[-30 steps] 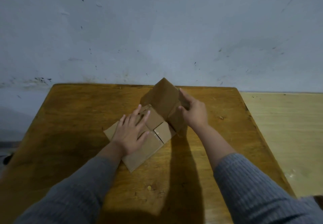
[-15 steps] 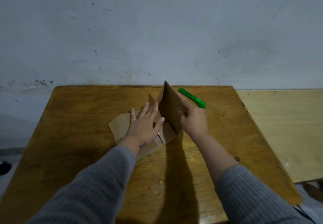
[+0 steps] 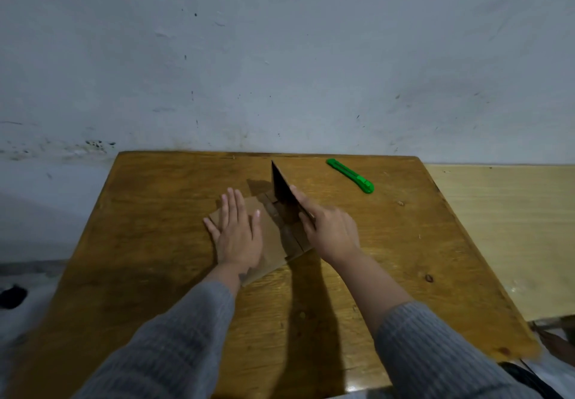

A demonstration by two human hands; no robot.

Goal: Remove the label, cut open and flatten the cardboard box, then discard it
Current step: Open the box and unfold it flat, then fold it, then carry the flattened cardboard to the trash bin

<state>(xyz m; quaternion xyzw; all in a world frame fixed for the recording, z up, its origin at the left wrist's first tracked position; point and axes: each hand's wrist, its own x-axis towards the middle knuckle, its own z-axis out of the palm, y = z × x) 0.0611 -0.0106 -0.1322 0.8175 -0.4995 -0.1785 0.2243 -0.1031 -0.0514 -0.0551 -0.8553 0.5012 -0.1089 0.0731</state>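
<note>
Nearest, grey ribbed sleeves (image 3: 174, 342) extended over brown wooden table (image 3: 155, 274); left hand (image 3: 238, 235) spread flat, fingers released, pressed on the flattened part of the brown cardboard box (image 3: 273, 243) at table centre. Right hand (image 3: 331, 232) gripped on the box's one upright panel, edge-on to the camera. Farther right, apart from the box: green plastic utility knife (image 3: 350, 175), near the far edge by the grey wall (image 3: 280, 56).

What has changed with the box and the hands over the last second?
The right hand has swung the raised cardboard panel up to near vertical. The left hand still presses the flat part of the box on the table, fingers shifted slightly. The green cutter, hidden before, now shows.
</note>
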